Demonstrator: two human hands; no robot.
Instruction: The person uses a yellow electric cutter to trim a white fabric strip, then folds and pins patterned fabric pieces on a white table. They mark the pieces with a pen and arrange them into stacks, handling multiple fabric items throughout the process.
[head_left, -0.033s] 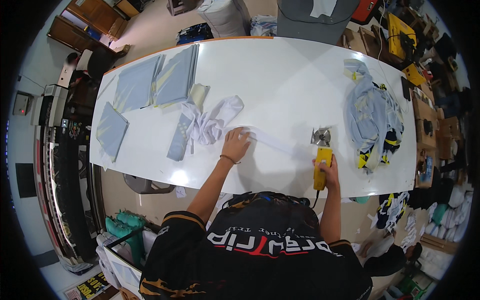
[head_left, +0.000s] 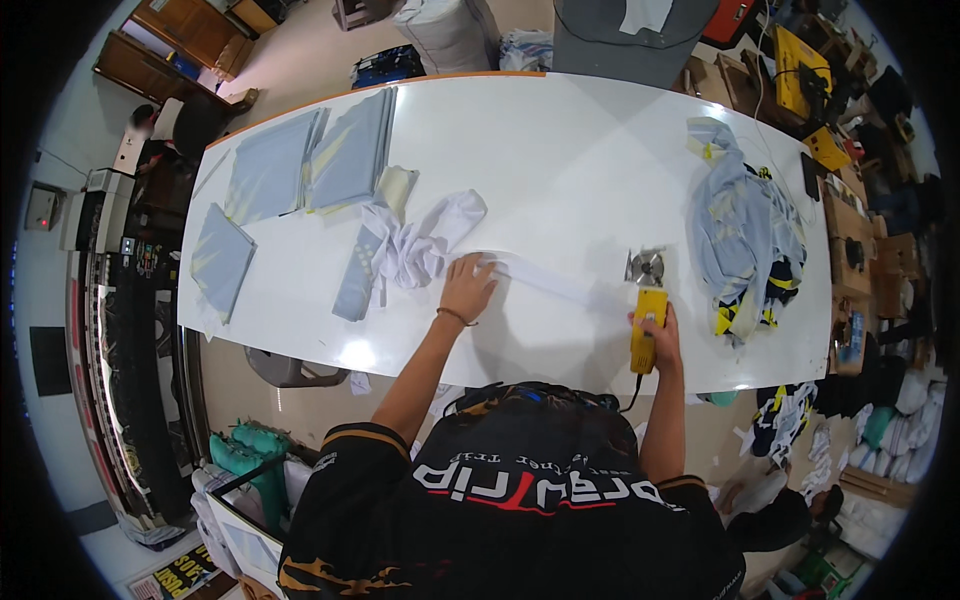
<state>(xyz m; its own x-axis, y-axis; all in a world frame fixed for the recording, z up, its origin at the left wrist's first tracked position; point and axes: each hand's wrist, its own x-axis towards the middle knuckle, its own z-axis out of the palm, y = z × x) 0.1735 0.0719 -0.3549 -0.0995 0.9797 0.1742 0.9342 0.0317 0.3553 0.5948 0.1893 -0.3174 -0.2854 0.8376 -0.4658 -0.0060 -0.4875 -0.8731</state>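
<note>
On the left of our white bench (head_left: 560, 140) lie grey fabric pieces (head_left: 300, 165), then a crumpled white cloth (head_left: 425, 245). Our left hand (head_left: 468, 285) presses flat, fingers spread, on a long white strip (head_left: 545, 278) that runs rightward to the cutter (head_left: 648, 310). Our right hand (head_left: 655, 335) has its grip clamped on the cutter's yellow handle, the round blade touching the strip's end. Farther right sits a heap of grey and yellow garments (head_left: 745, 235)
</note>
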